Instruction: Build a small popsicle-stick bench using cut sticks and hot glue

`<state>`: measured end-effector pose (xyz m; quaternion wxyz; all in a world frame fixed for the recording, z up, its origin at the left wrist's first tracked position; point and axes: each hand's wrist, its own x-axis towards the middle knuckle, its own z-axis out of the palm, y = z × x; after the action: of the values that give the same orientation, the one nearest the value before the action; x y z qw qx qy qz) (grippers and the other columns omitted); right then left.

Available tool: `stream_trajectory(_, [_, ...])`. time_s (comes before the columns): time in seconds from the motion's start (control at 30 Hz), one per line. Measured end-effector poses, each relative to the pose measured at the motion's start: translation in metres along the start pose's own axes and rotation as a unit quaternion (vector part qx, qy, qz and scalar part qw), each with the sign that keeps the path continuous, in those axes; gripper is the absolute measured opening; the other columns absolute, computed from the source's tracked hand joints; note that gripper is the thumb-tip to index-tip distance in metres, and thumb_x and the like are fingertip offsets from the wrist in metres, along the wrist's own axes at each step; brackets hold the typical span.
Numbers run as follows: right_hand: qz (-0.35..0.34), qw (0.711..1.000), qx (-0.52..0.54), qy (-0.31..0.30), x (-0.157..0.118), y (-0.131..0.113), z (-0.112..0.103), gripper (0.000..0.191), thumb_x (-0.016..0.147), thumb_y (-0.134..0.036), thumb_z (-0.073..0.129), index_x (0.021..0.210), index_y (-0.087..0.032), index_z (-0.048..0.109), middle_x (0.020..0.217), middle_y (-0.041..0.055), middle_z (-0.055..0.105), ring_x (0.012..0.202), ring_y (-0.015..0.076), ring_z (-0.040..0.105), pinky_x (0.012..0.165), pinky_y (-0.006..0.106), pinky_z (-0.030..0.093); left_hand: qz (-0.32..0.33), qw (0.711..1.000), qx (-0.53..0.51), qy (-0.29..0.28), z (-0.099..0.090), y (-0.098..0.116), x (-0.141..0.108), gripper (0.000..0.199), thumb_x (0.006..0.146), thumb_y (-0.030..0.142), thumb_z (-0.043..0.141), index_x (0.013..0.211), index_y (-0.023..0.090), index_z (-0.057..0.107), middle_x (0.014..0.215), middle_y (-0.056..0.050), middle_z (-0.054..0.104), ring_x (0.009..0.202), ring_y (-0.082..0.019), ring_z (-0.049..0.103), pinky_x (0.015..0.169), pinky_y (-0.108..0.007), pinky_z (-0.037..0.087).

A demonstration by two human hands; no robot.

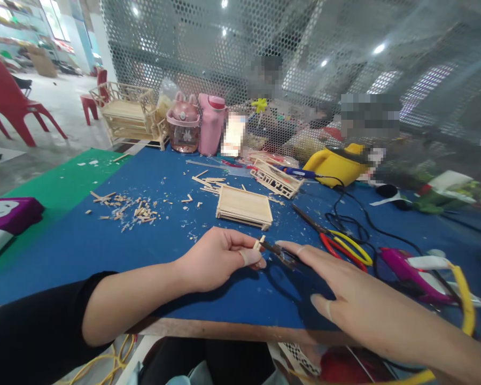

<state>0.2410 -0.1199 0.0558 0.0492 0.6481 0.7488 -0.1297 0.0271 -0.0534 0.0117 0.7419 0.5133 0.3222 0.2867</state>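
My left hand (220,259) is closed in a pinch around a short pale wooden stick (261,241), whose end shows between thumb and forefinger. At that stick are the dark metal jaws of a pair of pliers (281,255). My right hand (324,275) holds the pliers from the right, its forefinger along the tool and the thumb apart; the handles are mostly hidden. Just beyond both hands lies a small flat wooden frame (244,206). Red-and-yellow-handled scissors (336,240) lie to the right of it.
Wood offcuts (142,208) are scattered at left on the blue mat. Behind stand a wooden model (130,115), a pink bottle (211,125), a phone (233,133) and a small wooden railing piece (278,179). A black cable (371,214) and a purple-and-white device (417,272) lie at right.
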Motion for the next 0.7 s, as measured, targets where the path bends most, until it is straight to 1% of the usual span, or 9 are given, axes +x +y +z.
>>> stream_trajectory(0.07, [-0.008, 1.000, 0.010, 0.001, 0.002, 0.000, 0.000, 0.073, 0.071, -0.017, 0.048, 0.140, -0.034, 0.033, 0.144, -0.0020, 0.039, 0.131, 0.0275, 0.037, 0.105, 0.048, 0.036, 0.006, 1.000, 0.013, -0.012, -0.001, 0.000, -0.001, 0.012, 0.077, 0.015, 0.060, 0.072, 0.013, 0.071, 0.071, -0.003, 0.071, 0.067, -0.011, 0.062, 0.075, -0.024, 0.048])
stream_trajectory(0.17, [-0.025, 0.999, 0.040, 0.007, 0.004, -0.001, -0.004, 0.070, 0.070, -0.013, 0.047, 0.137, -0.032, 0.040, 0.139, -0.0024, 0.046, 0.127, 0.0251, 0.043, 0.105, 0.046, 0.036, 0.007, 1.000, 0.023, -0.018, -0.001, -0.001, -0.002, 0.012, 0.078, 0.016, 0.060, 0.072, 0.013, 0.070, 0.070, -0.002, 0.070, 0.067, -0.011, 0.062, 0.076, -0.024, 0.047])
stream_trajectory(0.3, [-0.041, 0.997, 0.070, 0.011, 0.005, -0.003, -0.010, 0.070, 0.065, -0.009, 0.047, 0.132, -0.030, 0.047, 0.133, -0.0016, 0.052, 0.123, 0.0252, 0.048, 0.104, 0.043, 0.039, 0.003, 0.999, 0.034, -0.023, -0.002, 0.000, -0.003, 0.013, 0.078, 0.018, 0.059, 0.070, 0.013, 0.068, 0.070, -0.002, 0.070, 0.068, -0.011, 0.062, 0.076, -0.024, 0.047])
stream_trajectory(0.5, [-0.039, 0.996, 0.078, -0.024, 0.004, -0.004, -0.013, 0.073, 0.066, -0.009, 0.048, 0.136, -0.031, 0.042, 0.135, -0.0026, 0.050, 0.122, 0.0235, 0.049, 0.103, 0.041, 0.039, 0.003, 0.998, 0.035, -0.044, -0.002, 0.001, -0.003, 0.015, 0.079, 0.020, 0.059, 0.068, 0.013, 0.067, 0.069, -0.002, 0.069, 0.067, -0.010, 0.061, 0.075, -0.023, 0.047])
stream_trajectory(0.7, [-0.044, 0.996, 0.079, -0.020, 0.004, -0.007, -0.015, 0.071, 0.066, -0.007, 0.046, 0.134, -0.026, 0.045, 0.131, 0.0001, 0.055, 0.118, 0.0232, 0.052, 0.100, 0.037, 0.042, 0.001, 0.998, 0.032, -0.055, -0.002, 0.003, -0.003, 0.016, 0.080, 0.021, 0.058, 0.069, 0.012, 0.066, 0.070, -0.003, 0.068, 0.067, -0.010, 0.061, 0.076, -0.024, 0.046])
